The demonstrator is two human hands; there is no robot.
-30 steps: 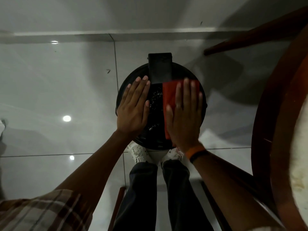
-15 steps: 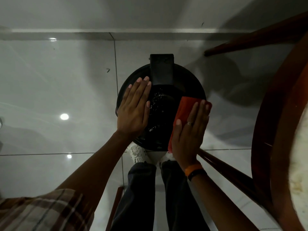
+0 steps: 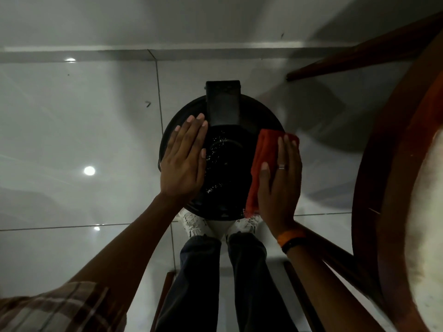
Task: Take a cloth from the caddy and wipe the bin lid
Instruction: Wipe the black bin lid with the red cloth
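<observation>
A round black bin lid (image 3: 225, 168) lies straight below me, with a rectangular hinge block (image 3: 223, 103) at its far edge and glistening specks at its middle. My left hand (image 3: 184, 161) rests flat on the lid's left side, fingers together and holding nothing. My right hand (image 3: 279, 185) presses a folded red cloth (image 3: 262, 159) flat against the lid's right rim, where the cloth hangs over the edge. The caddy is not in view.
A round wooden table (image 3: 393, 188) fills the right side, with one leg (image 3: 354, 61) slanting across the top right and another (image 3: 335, 257) running under my right forearm. Glossy white floor tiles (image 3: 79, 140) surround the bin. My legs and white shoes (image 3: 191, 221) stand just behind it.
My right hand has slid the red cloth from the lid's centre-right outward and toward me to the right rim. My left hand has stayed flat in the same place.
</observation>
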